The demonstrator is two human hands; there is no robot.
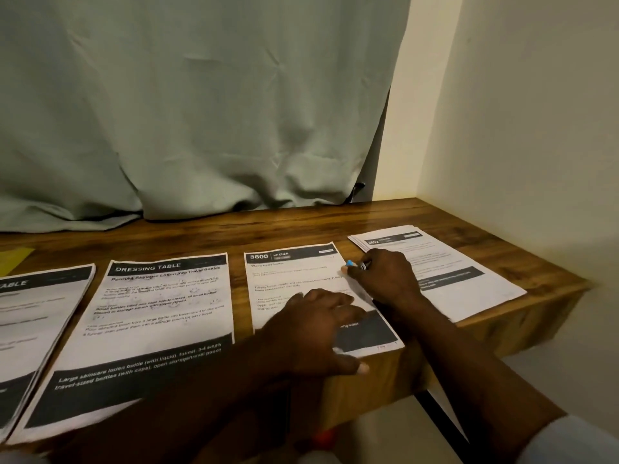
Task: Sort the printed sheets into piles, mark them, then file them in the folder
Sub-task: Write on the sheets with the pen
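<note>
Leftmost sheet (33, 313) cut by left edge; rightmost pile (469, 262) print unreadable

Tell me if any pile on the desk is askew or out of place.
Only the far-right pile stands out: it lies turned at an angle to the other sheets, and its sheets fan out at the far corner instead of sitting squared. The right hand, holding a pen, overlaps it.

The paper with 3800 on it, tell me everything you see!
The 3800 sheet is white printed paper with a dark header reading 3800 KITCHEN, lines of text and a dark block at its bottom. It lies flat on the wooden table. The left hand rests on its lower half; the right hand holds a pen at its right edge.
</note>
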